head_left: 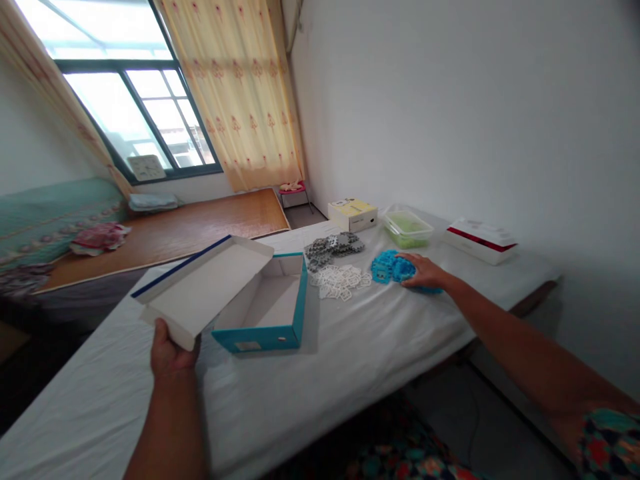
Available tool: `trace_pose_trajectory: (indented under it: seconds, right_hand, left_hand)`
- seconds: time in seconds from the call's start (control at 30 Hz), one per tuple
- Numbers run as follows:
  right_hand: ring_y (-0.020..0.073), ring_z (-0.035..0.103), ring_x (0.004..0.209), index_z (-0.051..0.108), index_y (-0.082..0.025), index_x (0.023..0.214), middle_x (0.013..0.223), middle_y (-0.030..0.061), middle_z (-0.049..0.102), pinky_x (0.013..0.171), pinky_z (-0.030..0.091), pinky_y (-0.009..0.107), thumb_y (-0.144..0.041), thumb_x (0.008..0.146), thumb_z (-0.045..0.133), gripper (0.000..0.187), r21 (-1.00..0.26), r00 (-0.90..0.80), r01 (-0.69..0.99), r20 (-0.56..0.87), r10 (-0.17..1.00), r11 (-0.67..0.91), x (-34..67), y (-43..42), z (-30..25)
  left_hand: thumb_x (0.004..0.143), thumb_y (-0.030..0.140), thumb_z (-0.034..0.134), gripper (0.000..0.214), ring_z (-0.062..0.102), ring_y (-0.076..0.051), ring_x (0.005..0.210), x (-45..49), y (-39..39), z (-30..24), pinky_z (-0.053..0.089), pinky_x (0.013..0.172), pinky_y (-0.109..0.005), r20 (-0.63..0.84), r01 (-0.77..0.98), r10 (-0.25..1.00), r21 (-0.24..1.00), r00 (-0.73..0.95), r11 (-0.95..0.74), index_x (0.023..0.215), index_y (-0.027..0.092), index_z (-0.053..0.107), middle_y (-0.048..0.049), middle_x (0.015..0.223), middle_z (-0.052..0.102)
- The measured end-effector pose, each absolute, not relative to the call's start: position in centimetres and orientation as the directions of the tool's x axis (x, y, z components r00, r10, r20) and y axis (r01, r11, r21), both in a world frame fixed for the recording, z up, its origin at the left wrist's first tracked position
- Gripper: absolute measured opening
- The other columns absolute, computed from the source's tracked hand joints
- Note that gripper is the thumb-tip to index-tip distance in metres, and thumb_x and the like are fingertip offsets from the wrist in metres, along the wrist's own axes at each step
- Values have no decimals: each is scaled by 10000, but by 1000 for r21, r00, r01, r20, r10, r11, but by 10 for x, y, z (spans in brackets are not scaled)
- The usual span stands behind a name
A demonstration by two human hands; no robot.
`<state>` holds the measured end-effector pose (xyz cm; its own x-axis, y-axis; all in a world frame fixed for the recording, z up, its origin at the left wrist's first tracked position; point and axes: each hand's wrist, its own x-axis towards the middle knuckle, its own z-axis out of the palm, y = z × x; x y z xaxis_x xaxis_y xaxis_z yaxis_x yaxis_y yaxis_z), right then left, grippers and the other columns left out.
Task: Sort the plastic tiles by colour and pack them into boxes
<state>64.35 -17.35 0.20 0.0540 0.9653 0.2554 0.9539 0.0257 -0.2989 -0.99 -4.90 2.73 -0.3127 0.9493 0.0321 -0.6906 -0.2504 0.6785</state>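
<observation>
My left hand (pixel 174 350) grips the near edge of a hinged box lid (pixel 210 283), thumb on its inner side. The lid is tilted open to the left of a blue cardboard box (pixel 260 339), whose visible interior is bare white. My right hand (pixel 425 272) is closed over part of a pile of blue plastic pieces (pixel 387 267); its fingertips are partly hidden among them. Left of that pile lie flat white plastic pieces (pixel 341 281) in a loose heap. Grey plastic pieces (pixel 334 248) are piled just behind the white ones.
A yellow-topped box (pixel 353 215), a clear tub with green contents (pixel 407 228) and a white box with a red band (pixel 481 241) stand along the wall side. A white cloth covers the table (pixel 345 353). Beyond it is a low wooden bed (pixel 210 223).
</observation>
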Motion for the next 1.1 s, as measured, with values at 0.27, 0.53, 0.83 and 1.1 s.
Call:
trace_pose_trajectory:
  seconds: [0.27, 0.53, 0.83, 1.1]
  right_hand:
    - [305, 513, 1212, 438, -263, 1381, 1333, 93, 528, 1018, 426, 440, -336, 637, 701, 792, -371, 111, 925, 462, 880, 78, 619, -196, 5]
    - [285, 627, 995, 535, -252, 1294, 1167, 66, 641, 875, 509, 430, -328, 589, 760, 744, -575, 300, 818, 399, 867, -18, 630, -200, 26]
    - [300, 570, 1118, 534, -267, 1293, 1238, 67, 596, 978, 452, 489, -368, 584, 809, 767, -660, 138, 692, 521, 843, 294, 517, -167, 111]
    - [247, 532, 1199, 375, -375, 1411, 1364, 1, 520, 1026, 429, 454, -300, 726, 710, 766, -553, -435, 419, 575, 693, 721, 313, -103, 119]
  left_hand:
    - [963, 341, 446, 351, 706, -138, 858, -8, -52, 24, 595, 715, -243, 35, -710, 942, 648, -335, -277, 1274, 228, 564, -28, 1073, 727]
    - [963, 329, 448, 357, 704, -137, 798, -11, -49, 21, 584, 715, -252, -29, -778, 938, 568, -346, -270, 1285, 218, 557, -42, 1050, 730]
    - [947, 358, 486, 429, 696, -122, 716, 1, -50, 24, 564, 756, -243, -133, -855, 948, 481, -290, -195, 1354, 220, 482, -3, 906, 744]
    - [957, 324, 473, 443, 713, -134, 757, -6, -52, 17, 550, 842, -267, -97, -859, 955, 470, -280, -204, 1387, 218, 457, -23, 932, 755]
